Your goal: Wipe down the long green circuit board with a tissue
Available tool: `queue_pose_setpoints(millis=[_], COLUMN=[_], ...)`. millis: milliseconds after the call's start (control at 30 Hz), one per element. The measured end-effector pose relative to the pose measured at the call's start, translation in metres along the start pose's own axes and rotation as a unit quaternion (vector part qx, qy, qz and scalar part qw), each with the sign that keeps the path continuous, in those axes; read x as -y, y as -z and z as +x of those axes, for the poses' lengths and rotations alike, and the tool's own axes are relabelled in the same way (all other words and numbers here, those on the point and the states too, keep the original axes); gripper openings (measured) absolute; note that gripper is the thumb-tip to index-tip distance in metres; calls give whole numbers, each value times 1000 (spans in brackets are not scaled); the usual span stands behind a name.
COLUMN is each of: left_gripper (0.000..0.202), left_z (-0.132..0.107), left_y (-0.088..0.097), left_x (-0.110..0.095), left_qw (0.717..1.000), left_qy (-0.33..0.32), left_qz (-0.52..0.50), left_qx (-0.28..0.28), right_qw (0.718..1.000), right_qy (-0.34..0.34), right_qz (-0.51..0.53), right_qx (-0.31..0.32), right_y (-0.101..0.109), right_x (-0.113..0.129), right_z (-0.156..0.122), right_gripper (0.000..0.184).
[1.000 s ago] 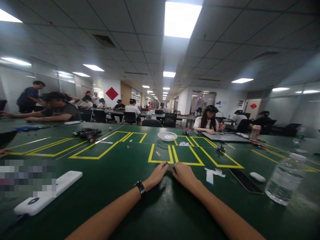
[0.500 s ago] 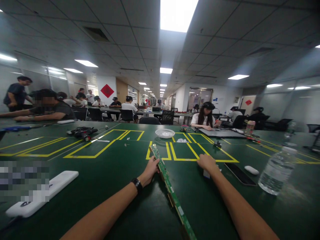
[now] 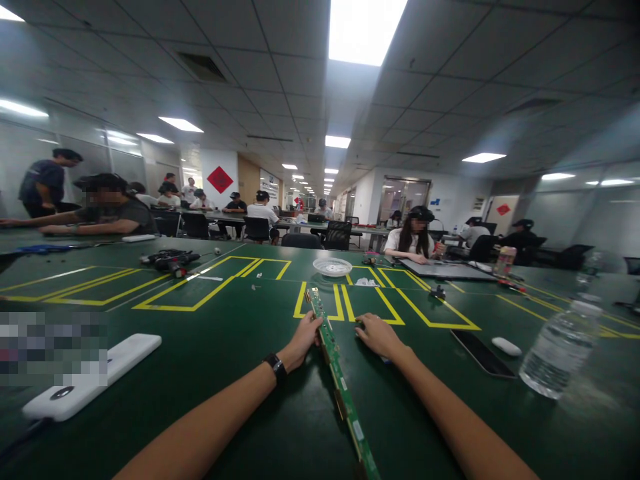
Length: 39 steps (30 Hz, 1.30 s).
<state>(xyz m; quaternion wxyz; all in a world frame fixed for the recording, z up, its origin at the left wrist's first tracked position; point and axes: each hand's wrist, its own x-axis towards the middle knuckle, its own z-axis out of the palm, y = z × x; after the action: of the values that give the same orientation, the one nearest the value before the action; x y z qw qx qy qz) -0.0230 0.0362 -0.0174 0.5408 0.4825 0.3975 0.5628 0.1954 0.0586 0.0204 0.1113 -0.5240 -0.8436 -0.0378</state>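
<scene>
In the head view, my left hand (image 3: 303, 341), with a dark band on its wrist, is closed round the far part of a long, narrow green circuit board (image 3: 341, 385). The board slants from that hand toward me and runs out at the bottom edge. Just right of the board is my right hand (image 3: 379, 335), its fingers curled and pointing toward the board without touching it. A small bluish edge shows beneath this palm; the rest of that object is hidden. Past both hands stands a white plastic basket (image 3: 333, 267).
On the right are a black phone (image 3: 481, 353), a white oval case (image 3: 507, 347) and a water bottle (image 3: 560, 350). A white power strip (image 3: 95, 377) lies left. Black tools (image 3: 171, 261) rest farther back. Yellow tape marks the green table; a person (image 3: 416, 237) sits opposite.
My right hand has moved left, closer to the circuit board, and the small object under it is now mostly covered. My left hand keeps its hold. The view has shifted slightly.
</scene>
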Motion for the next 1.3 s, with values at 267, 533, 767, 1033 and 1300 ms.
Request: queue_pose_setpoints(millis=[267,533,767,1033,1300], left_gripper=[23,29,39,41,40], left_z=[-5,-15,-20,-22,-23], left_y=[-5,-6,-12,-14,-15], left_x=[-5,-13,-17,-13,-15], left_qw=[1000,1000,999,998,998], left_qy=[1,-24,-31,-44,-27], left_qz=[11,7,13,28,14], left_qx=[-8,-4,6,34,53], right_qw=[977,987,916,825,803], right_qy=[-202,-141,-62,-33,-48], right_qz=[-66,80,394,548,587], right_qx=[-28,-12,35,136,91], right_y=[-12,-9,1,-4,-1], right_x=[-22,-25,6,41,42], right_z=[-3,2,3,-4,-3], right_gripper=[52,29,26,28,27])
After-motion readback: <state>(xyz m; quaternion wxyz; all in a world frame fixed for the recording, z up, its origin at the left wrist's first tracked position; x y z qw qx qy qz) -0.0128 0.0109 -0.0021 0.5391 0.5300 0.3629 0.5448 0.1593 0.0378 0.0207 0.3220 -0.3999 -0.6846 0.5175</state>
